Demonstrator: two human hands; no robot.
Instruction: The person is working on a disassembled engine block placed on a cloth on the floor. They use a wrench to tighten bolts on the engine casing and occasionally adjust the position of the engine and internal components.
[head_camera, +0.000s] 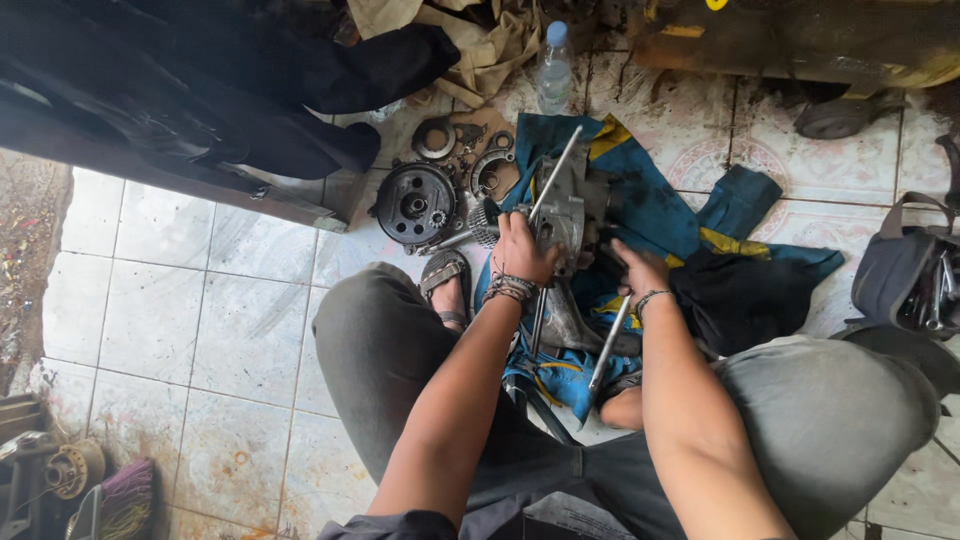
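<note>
I squat on a tiled floor over a grey metal engine casing (568, 215) that lies on a blue and yellow cloth (655, 205). My left hand (520, 250) grips the casing's left side and steadies it. A thin steel rod (556, 172) sticks up and away from the casing past that hand. My right hand (638, 270) is closed around a long metal bar tool (607, 350) whose free end points back toward my knees. Bracelets sit on both wrists.
A round black clutch drum (414, 203), rings and small gears (487, 165) lie left of the casing. A plastic water bottle (555, 68) stands behind. A dark bench edge (180, 175) is at left, a grey tool bag (905, 275) at right, my sandalled foot (447, 285) by the drum.
</note>
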